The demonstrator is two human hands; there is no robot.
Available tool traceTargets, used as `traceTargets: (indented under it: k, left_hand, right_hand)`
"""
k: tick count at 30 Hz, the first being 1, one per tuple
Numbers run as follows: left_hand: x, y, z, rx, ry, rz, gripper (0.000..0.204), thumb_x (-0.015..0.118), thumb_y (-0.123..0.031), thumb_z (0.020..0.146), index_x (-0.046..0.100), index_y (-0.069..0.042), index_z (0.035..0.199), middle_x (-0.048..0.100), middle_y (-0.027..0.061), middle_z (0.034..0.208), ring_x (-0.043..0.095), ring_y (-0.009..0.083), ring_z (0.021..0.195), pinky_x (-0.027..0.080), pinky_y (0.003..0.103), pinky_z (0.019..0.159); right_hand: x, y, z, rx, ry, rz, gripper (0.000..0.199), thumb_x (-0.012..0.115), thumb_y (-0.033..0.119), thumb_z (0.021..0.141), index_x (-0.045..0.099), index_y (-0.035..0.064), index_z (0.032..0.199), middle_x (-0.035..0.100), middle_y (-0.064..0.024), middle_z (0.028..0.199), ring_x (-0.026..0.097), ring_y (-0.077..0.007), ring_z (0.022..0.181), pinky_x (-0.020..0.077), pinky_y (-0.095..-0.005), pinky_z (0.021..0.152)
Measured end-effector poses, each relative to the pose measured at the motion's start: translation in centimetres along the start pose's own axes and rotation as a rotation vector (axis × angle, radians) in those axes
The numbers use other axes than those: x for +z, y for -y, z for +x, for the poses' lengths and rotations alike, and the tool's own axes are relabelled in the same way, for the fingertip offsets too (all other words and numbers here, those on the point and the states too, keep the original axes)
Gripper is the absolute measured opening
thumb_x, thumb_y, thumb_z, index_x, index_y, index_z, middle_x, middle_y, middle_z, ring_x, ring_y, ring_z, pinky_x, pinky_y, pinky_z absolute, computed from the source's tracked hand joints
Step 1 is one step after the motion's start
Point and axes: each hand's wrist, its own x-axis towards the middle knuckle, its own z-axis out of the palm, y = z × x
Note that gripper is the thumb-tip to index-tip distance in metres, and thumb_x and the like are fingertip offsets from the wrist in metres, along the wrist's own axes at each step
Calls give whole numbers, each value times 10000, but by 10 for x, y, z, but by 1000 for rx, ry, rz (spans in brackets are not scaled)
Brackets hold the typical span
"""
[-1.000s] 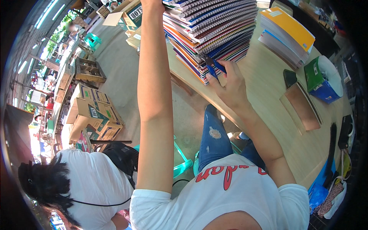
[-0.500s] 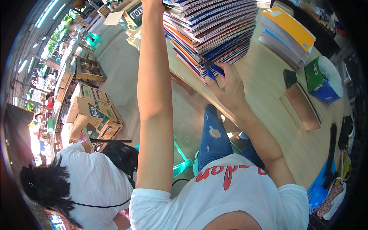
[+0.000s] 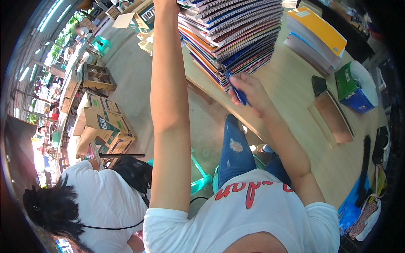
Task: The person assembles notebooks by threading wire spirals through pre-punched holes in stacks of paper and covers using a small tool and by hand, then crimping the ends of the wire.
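A tall stack of spiral notebooks (image 3: 236, 38) with many-coloured covers stands on the wooden table (image 3: 295, 101). My left hand (image 3: 165, 5) reaches up to the stack's top left edge at the frame's upper rim; its fingers are mostly cut off. My right hand (image 3: 249, 89) rests against the stack's lower corner, its fingers closed around a blue pen (image 3: 237, 89).
A second pile of books with a yellow cover (image 3: 316, 36) lies to the right, beside a green and blue box (image 3: 352, 86) and a brown flat board (image 3: 333, 116). Cardboard boxes (image 3: 103, 126) stand on the floor at left. Another person in a white shirt (image 3: 101, 206) sits at lower left.
My right hand with the blue pen has shifted slightly along the stack's lower corner. My left arm stays stretched up to the stack's top.
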Motion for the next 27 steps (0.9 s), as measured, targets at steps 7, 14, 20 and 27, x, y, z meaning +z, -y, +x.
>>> traceTargets:
  k: [7, 14, 20, 27]
  left_hand:
    - [5, -1, -1, -35, 26, -37, 391, 510, -265, 882, 708, -14, 1107, 687, 106, 964, 652, 188, 775, 532, 284, 646]
    - [1, -2, -1, -51, 23, -52, 392, 517, -258, 880, 703, -3, 1112, 686, 115, 976, 651, 195, 806, 534, 292, 668]
    - [1, 1, 0, -69, 22, -133, 389, 515, -253, 889, 700, 5, 1113, 686, 112, 1008, 649, 201, 855, 532, 300, 707]
    - [-1, -1, 0, -271, 125, -342, 400, 505, -251, 896, 687, 7, 1141, 688, 125, 1026, 657, 211, 860, 543, 306, 719]
  right_hand:
    - [5, -21, -9, -814, -608, -1356, 489, 745, 316, 820, 570, -19, 1130, 588, -202, 1062, 595, -361, 957, 494, -444, 811]
    - [7, -22, -8, -888, -604, -1433, 477, 756, 282, 792, 568, 1, 1129, 582, -189, 1014, 585, -368, 938, 487, -458, 802]
    - [12, -17, -4, -827, -528, -1266, 370, 720, 271, 836, 606, -5, 1055, 632, -174, 870, 619, -352, 765, 502, -437, 693]
    - [-13, -10, 3, -139, -146, -286, 376, 677, 335, 911, 647, -16, 1041, 703, -107, 854, 676, -210, 745, 538, -327, 678]
